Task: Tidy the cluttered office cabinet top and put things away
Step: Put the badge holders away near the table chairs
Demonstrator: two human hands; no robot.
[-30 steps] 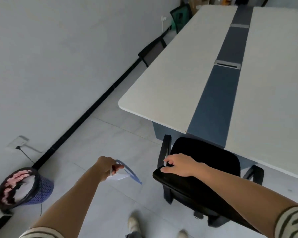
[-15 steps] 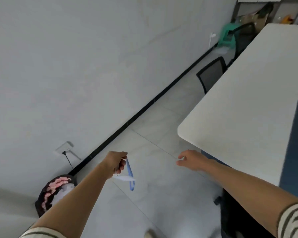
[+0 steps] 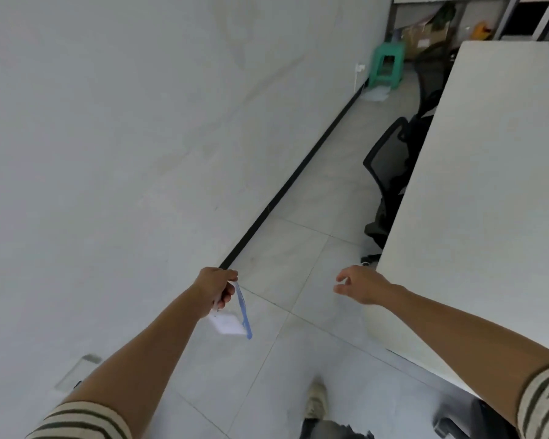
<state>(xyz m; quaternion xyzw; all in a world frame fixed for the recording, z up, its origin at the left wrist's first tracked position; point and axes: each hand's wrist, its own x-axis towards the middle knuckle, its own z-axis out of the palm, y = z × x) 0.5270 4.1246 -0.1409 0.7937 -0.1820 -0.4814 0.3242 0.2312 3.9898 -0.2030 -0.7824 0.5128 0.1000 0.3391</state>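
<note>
My left hand (image 3: 215,288) grips the top of a small white badge card with a blue lanyard strap (image 3: 232,321), which dangles below my fingers over the tiled floor. My right hand (image 3: 360,285) hangs in the air with loosely curled fingers and holds nothing. It is just left of the corner of the long white table (image 3: 476,217). No cabinet top is in view.
A grey wall (image 3: 124,137) with a black skirting runs along the left. Black mesh chairs (image 3: 390,172) stand at the table's left side. A green stool (image 3: 389,64) and cardboard boxes (image 3: 425,36) are at the far end. A wall socket (image 3: 80,370) sits low left. A tiled aisle lies between wall and table.
The view has swung left and forward along the aisle; the waste basket has left the view. My right hand came off the black chair and now hangs free. The badge still dangles from my left hand.
</note>
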